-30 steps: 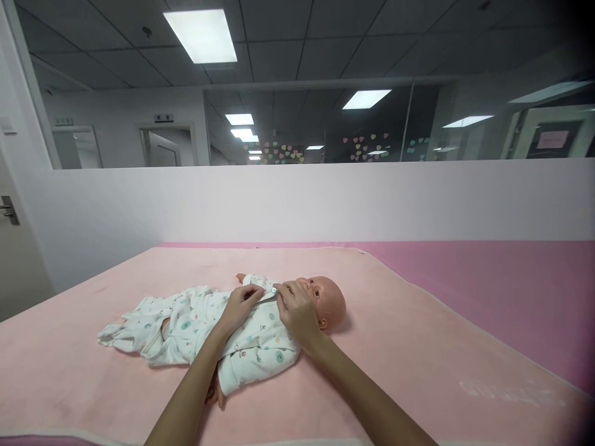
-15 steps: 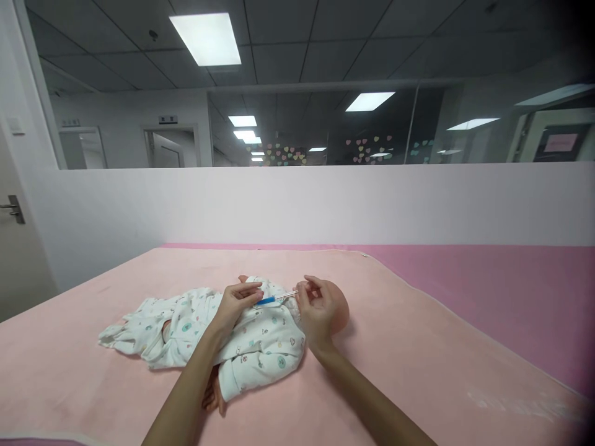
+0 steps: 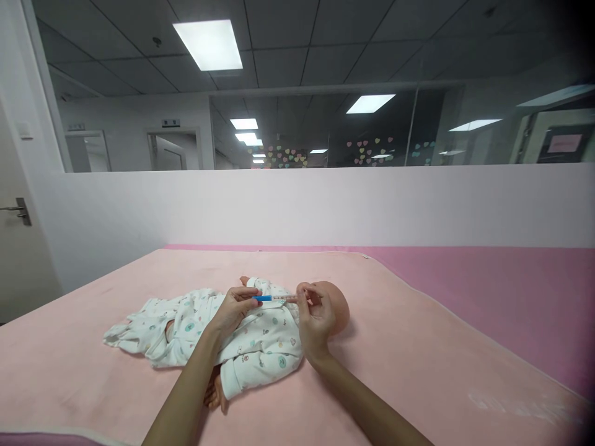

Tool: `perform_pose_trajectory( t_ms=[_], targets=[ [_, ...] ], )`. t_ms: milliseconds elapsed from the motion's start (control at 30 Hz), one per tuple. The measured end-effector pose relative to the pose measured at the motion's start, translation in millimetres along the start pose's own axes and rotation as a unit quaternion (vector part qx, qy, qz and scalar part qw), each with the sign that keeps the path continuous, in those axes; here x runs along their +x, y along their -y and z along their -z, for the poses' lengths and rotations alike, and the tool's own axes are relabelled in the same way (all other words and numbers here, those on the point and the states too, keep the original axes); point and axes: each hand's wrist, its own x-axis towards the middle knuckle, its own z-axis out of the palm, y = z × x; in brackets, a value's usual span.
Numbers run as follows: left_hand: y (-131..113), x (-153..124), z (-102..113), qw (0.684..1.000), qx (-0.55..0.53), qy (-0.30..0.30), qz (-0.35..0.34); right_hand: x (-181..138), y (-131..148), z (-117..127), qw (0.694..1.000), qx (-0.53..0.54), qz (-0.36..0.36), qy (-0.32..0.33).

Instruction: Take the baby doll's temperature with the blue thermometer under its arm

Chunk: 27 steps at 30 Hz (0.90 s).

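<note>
A baby doll (image 3: 260, 347) in a white patterned sleepsuit lies on its back on a pale pink blanket (image 3: 418, 365), its bare head (image 3: 338, 310) to the right. Both my hands hover over its chest and hold a thin thermometer (image 3: 275, 298) with a blue end level between them. My left hand (image 3: 235, 310) pinches the blue end. My right hand (image 3: 315, 314) pinches the clear end and partly covers the doll's face.
The blanket covers a darker pink bed surface (image 3: 511, 291) that shows at the right. A low white partition wall (image 3: 325, 204) with glass above runs behind the bed. A door with a handle (image 3: 18, 209) stands at the far left.
My hands lifted off the sleepsuit's collar and drew out the thermometer. They now hold it level above the chest, and my right hand has curled more tightly around its end.
</note>
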Motion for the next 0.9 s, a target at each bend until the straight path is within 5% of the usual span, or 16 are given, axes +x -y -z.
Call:
perform_pose_trajectory(
  t_ms=[333,667,767,900],
  targets=[
    [-1.9,-3.1,1.5,0.999,-0.021,0.030,0.023,-3.7,4.1,0.3,0.996,0.078,0.002,0.032],
    [-2.2,-6.0,-5.1,0.998,0.032,0.046,0.030,8.5,3.3,2.4,0.999,0.027,0.020,0.029],
    [-2.7,-6.3,-11.7,0.995,0.077,0.064,0.012,17.8,14.6,17.3,0.997,-0.027,0.053,0.041],
    [-2.0,-4.9,-23.3,0.987,0.157,0.011,-0.028,10.8,35.0,62.1,0.967,-0.191,0.170,0.000]
  ],
)
